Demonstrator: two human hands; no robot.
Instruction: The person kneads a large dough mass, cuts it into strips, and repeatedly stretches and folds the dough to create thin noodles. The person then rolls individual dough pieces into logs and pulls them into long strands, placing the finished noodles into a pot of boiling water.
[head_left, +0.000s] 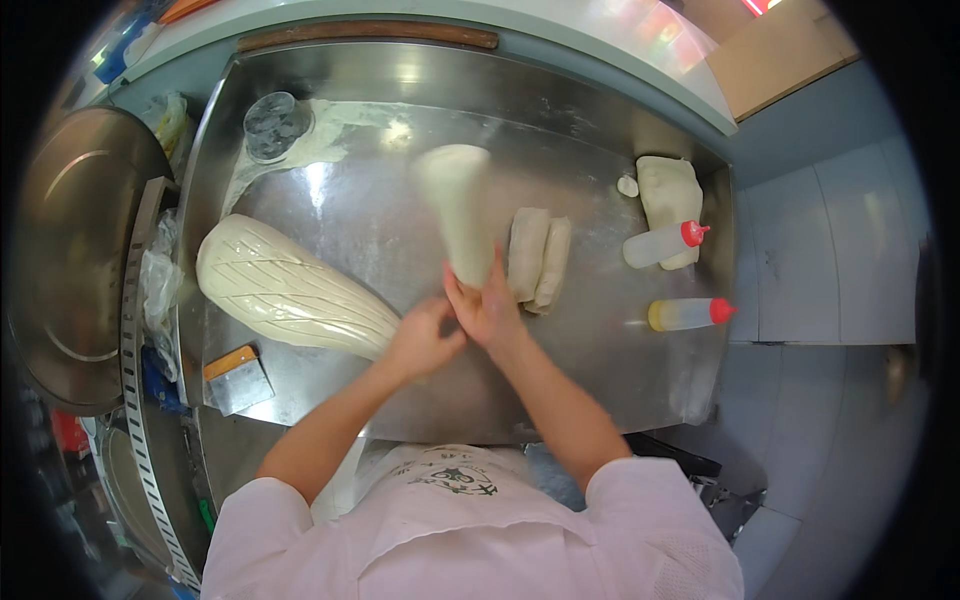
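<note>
A blurred, elongated piece of white dough (461, 202) rises away from my right hand (484, 307), which grips its narrow near end. Close beside it, my left hand (431, 337) has curled fingers; whether it pinches any dough cannot be told. A long, glossy slab of dough scored with crossing lines (292, 289) lies to the left, its narrow end partly behind my left wrist. Just right of my right hand, two pale dough rolls (528, 247) rest side by side on the stainless steel worktable (585, 375).
A wooden-handled dough scraper (240, 379) lies front left. Flour surrounds a clear round container (276, 127) at back left. Two red-capped squeeze bottles (656, 245) (686, 314) and a dough lump (667, 187) occupy the right. A wooden rolling pin (367, 31) lies behind the raised back edge.
</note>
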